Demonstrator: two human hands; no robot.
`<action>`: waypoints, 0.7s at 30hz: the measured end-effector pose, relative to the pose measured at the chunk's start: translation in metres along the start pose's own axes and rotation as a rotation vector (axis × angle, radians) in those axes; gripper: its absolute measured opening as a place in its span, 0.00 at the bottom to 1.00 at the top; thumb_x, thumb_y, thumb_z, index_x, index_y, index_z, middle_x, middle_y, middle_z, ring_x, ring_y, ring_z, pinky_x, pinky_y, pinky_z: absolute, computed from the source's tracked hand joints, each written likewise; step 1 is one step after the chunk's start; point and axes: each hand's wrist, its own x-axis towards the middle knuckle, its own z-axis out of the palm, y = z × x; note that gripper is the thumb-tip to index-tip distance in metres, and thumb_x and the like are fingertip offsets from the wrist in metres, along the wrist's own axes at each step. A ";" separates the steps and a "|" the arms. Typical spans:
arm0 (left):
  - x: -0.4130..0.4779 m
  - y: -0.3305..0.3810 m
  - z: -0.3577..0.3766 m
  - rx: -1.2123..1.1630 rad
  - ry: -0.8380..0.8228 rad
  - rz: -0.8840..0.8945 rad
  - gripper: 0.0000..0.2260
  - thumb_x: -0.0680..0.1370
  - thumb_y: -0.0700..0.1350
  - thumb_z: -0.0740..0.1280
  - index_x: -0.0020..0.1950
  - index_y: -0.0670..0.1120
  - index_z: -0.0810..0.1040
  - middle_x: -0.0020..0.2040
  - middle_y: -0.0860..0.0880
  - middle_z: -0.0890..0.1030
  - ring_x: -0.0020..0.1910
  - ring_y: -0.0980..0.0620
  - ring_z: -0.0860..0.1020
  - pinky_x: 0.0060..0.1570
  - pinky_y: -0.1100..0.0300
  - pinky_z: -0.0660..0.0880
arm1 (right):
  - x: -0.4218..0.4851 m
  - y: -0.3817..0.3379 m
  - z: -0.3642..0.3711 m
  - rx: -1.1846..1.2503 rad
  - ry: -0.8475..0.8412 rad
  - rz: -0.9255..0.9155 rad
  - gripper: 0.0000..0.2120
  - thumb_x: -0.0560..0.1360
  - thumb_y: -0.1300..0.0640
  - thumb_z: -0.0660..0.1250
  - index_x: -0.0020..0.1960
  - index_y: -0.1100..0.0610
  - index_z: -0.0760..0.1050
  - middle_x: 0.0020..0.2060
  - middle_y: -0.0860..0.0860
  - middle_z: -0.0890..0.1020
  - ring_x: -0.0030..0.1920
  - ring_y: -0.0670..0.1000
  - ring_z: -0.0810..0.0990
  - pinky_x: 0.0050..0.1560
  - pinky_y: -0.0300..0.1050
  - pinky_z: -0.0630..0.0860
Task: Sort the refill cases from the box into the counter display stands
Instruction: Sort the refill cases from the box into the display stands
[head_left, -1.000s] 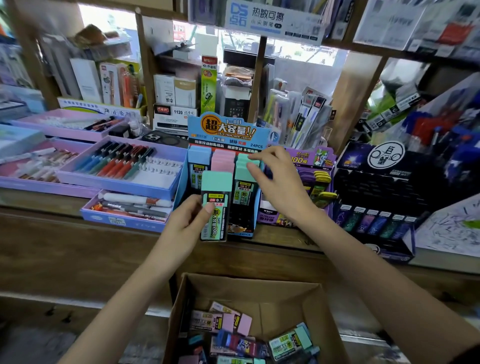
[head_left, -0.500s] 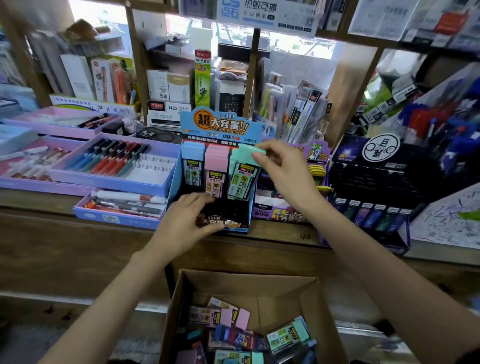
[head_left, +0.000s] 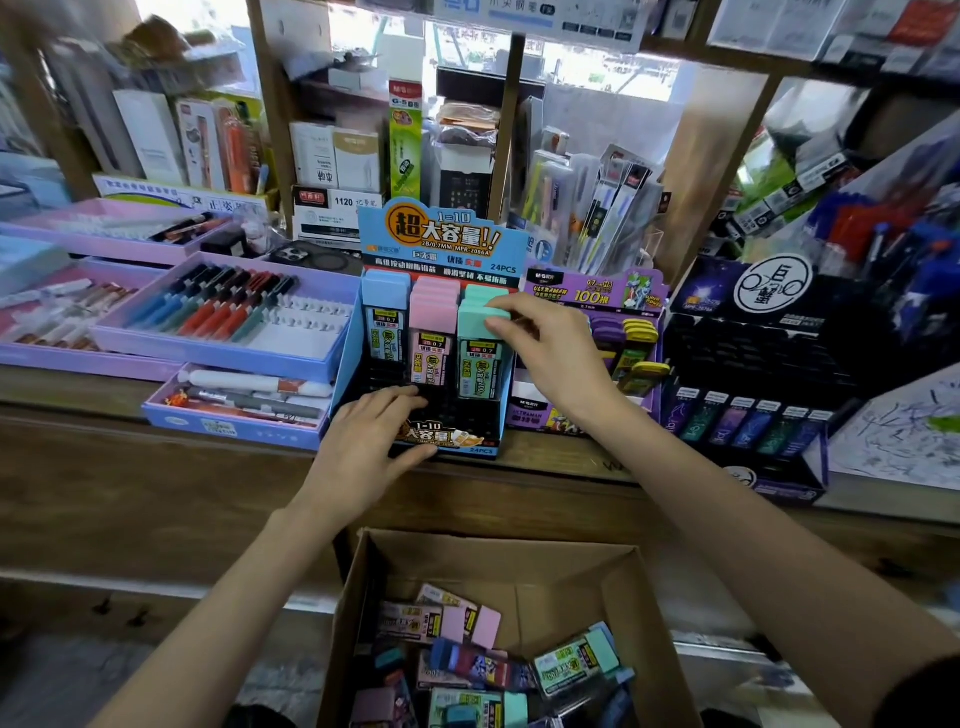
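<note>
1. The mint refill case that the left hand held in front of the shelf a second ago now stands nearly upright in the blue display stand.
2. The right hand pinches that case's cap between thumb and fingertips, so its grip is clamped on the case.
3. The left hand has let go. It now lies with its fingers apart and holding nothing on the stand's front lip, below and left of the pinch, probably to steady the stand.
4. I judge this case all but placed, and the next one must come from the cardboard box, well below the grip.
5. The blue stand has three columns:
   - The mint column is under the pinch, with about two more caps behind the held case.
   - The pink column is just left of the pinch and shows roughly three caps.
   - The blue column is furthest left and shows one cap clearly.
6. Two more stands sit right of the grip, the purple stand beside it and the dark stand beyond that.
7. About ten loose cases of mixed colours lie in the box, but they overlap too much for an exact count.
</note>
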 end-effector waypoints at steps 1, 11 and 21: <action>0.000 0.000 0.000 0.001 0.001 -0.001 0.22 0.74 0.53 0.69 0.65 0.46 0.73 0.66 0.48 0.74 0.65 0.48 0.71 0.62 0.52 0.65 | 0.001 -0.001 0.001 -0.006 -0.009 -0.001 0.11 0.77 0.59 0.65 0.57 0.62 0.79 0.47 0.52 0.81 0.44 0.47 0.75 0.41 0.26 0.66; -0.002 0.001 -0.001 0.001 0.000 0.001 0.22 0.75 0.54 0.67 0.66 0.47 0.72 0.66 0.49 0.74 0.65 0.49 0.70 0.62 0.53 0.64 | -0.002 0.010 0.005 -0.409 0.023 -0.204 0.11 0.74 0.63 0.68 0.56 0.65 0.80 0.49 0.61 0.77 0.51 0.61 0.74 0.49 0.48 0.69; -0.017 0.022 -0.019 0.010 0.095 -0.024 0.22 0.75 0.46 0.69 0.66 0.39 0.71 0.64 0.42 0.74 0.66 0.42 0.69 0.65 0.49 0.66 | -0.017 0.005 -0.011 -0.567 -0.049 -0.246 0.17 0.78 0.58 0.62 0.66 0.59 0.72 0.60 0.57 0.73 0.61 0.58 0.69 0.59 0.50 0.66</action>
